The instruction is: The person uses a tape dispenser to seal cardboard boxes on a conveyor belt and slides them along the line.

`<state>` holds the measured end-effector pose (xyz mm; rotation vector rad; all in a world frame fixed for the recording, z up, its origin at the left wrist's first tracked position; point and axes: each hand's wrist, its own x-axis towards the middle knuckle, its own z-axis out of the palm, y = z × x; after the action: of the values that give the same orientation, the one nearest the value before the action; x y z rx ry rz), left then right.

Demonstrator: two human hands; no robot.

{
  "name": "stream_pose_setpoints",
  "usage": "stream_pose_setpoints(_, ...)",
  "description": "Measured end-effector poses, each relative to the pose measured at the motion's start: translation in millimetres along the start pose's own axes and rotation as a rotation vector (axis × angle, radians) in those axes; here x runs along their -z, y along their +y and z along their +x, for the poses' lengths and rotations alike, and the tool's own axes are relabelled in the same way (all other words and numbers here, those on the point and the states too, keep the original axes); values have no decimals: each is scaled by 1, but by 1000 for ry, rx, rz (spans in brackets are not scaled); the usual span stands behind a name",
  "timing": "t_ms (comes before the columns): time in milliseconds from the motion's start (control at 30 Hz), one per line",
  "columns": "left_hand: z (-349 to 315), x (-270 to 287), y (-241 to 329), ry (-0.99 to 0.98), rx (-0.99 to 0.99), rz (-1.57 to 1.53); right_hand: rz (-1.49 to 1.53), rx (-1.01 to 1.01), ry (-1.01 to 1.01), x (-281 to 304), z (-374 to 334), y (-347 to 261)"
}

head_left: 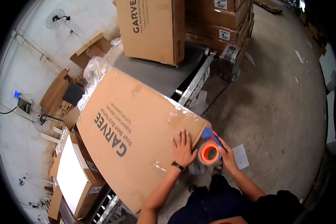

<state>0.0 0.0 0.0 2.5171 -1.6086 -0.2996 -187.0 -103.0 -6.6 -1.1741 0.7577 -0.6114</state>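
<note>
A large flat brown cardboard box [138, 130] lies on a conveyor, with clear tape along its near edge. My left hand [183, 148] presses flat on the box's near right corner, fingers spread, a dark band on the wrist. My right hand [227, 156] grips a tape dispenser [209, 149] with a blue handle and an orange-cored roll of clear tape, held against that corner's edge.
A second big cardboard box [153, 26] stands farther along the conveyor belt [164, 74]. Stacked boxes [220, 18] rise behind it. At left an open box with a white panel [72, 175], cardboard scraps and plastic wrap [95, 69]. Concrete floor [280, 93] spreads to the right, with a paper sheet [242, 156].
</note>
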Motion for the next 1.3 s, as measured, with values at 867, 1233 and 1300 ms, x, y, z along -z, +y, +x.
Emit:
stream_pose_setpoints(867, -197, 19, -314, 299, -338, 107, 278, -149, 327, -280, -292, 124)
stream_pose_setpoints(1233, -192, 19, -322, 233, -314, 155, 127, -90, 237, -416, -447, 178)
stream_pose_setpoints(1300, -190, 20, -319, 222, -334, 173, -51, -56, 193, -445, -479, 186)
